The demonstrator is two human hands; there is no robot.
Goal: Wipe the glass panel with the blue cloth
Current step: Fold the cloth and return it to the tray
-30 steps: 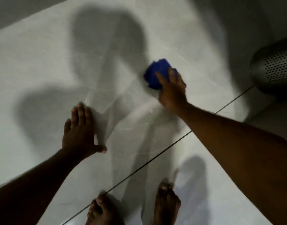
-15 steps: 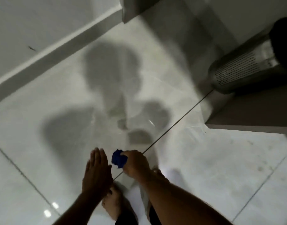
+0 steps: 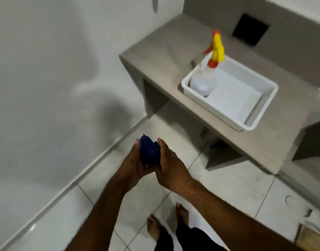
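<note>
Cloth [image 3: 149,154], dark blue and crumpled into a soft wad, is held between both hands at the centre of the view. It is cupped from below by the left hand [image 3: 135,164] and closed over at 3 o'clock by the right hand [image 3: 171,166], so each grip is closed on the cloth. A grey, matte, slab-shaped tabletop [image 3: 155,57] is seen at 1 o'clock, carrying a white rectangular plastic tub [image 3: 253,122]. A translucent spray bottle [image 3: 203,82] with a yellow and red trigger head is stood inside the tub. Glossy pale floor tiles [image 3: 228,180] and bare feet are seen below. Half a second earlier, the cloth was pressed low against the glass panel; it has since been lifted clear.
</note>
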